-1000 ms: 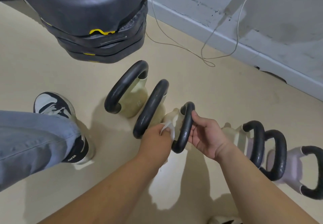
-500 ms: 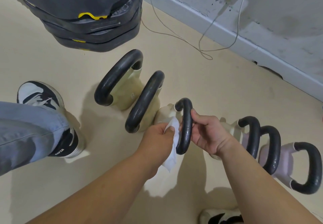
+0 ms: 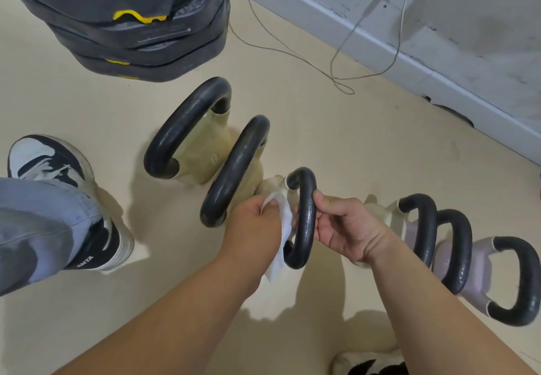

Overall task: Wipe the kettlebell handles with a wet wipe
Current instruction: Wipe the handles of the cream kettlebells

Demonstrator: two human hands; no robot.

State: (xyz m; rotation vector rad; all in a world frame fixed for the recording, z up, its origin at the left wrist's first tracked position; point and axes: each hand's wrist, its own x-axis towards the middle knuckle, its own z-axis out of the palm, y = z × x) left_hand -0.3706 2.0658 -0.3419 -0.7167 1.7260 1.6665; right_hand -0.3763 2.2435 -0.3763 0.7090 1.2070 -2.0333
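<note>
On the beige floor (image 3: 73, 96), near its middle, a row of six kettlebells (image 3: 205, 158). Gripping a white wet wipe (image 3: 282, 222) in the left hand (image 3: 251, 225), fingers curled round it, held against the left side of the third kettlebell handle (image 3: 306, 216), loose end hanging below the fist. Pinching that same black handle from the other side with the right hand (image 3: 348, 228), thumb laid on its right face. Just left of the wipe, the second handle (image 3: 237, 167), then the first handle (image 3: 181, 129), both on cream bodies. Right of the hands, three more handles (image 3: 456, 249) close together. Toward the far edge of the floor, a stack of black weight plates (image 3: 131, 32) and a thin cable (image 3: 336, 61) trailing beside the grey wall (image 3: 439, 9). At the left edge, a black-and-white shoe (image 3: 52, 167) under a jeans leg (image 3: 38, 228)
</note>
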